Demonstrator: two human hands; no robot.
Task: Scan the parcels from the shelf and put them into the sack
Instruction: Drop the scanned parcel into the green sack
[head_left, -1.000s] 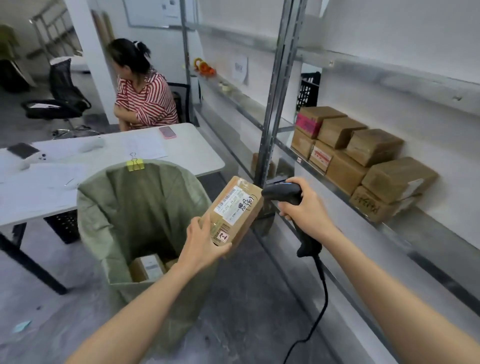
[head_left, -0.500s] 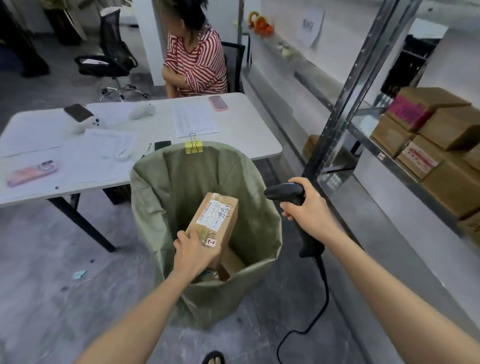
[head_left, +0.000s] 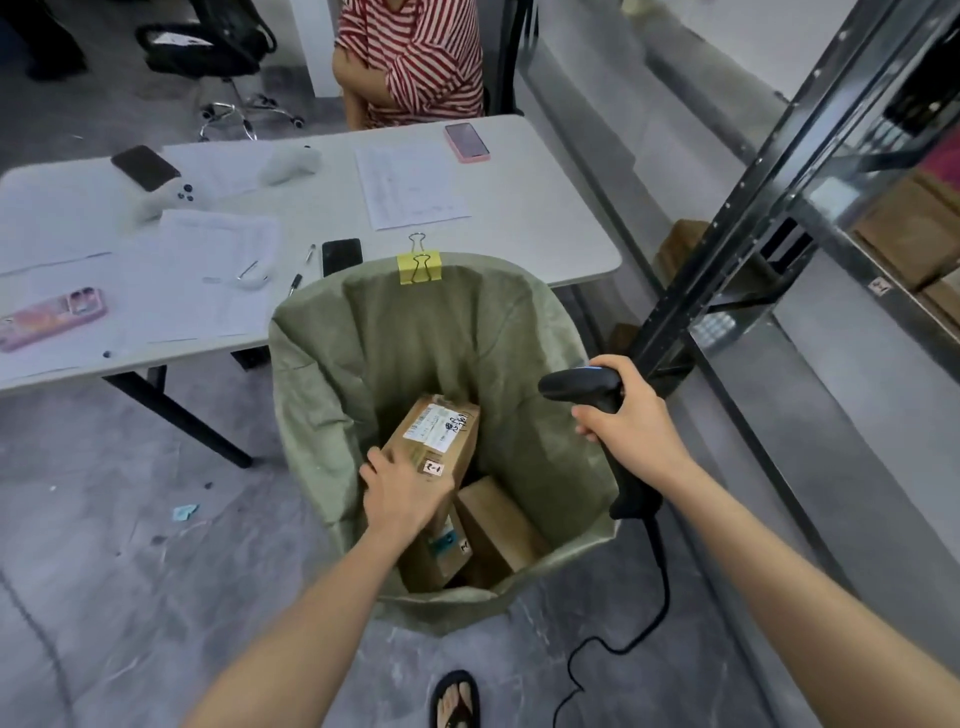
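While the left hand grips the near end of a brown parcel, fingers curled over its edge, the parcel is inside the mouth of the green sack. Its long side runs from the hand, in the middle of the frame, up and to the right toward the back wall of the sack, and its white label faces up. The left hand is the nearer one, as it touches the parcel. The right hand is off to the right, just past the sack's rim, wrapped round the handle of a black scanner. The scanner's head points left, toward the sack. The two hands are apart, with the sack's right side between them.

I think the left hand only needs to let go, since the parcel is right above the others. Lower in the sack lie at least two more: a plain box to the right and a box with a blue mark just below the hand. A yellow clip sits on the sack's back rim, right at the edge of the white tabletop. More brown boxes sit on the metal shelf at the right edge of the frame, well apart from both hands.
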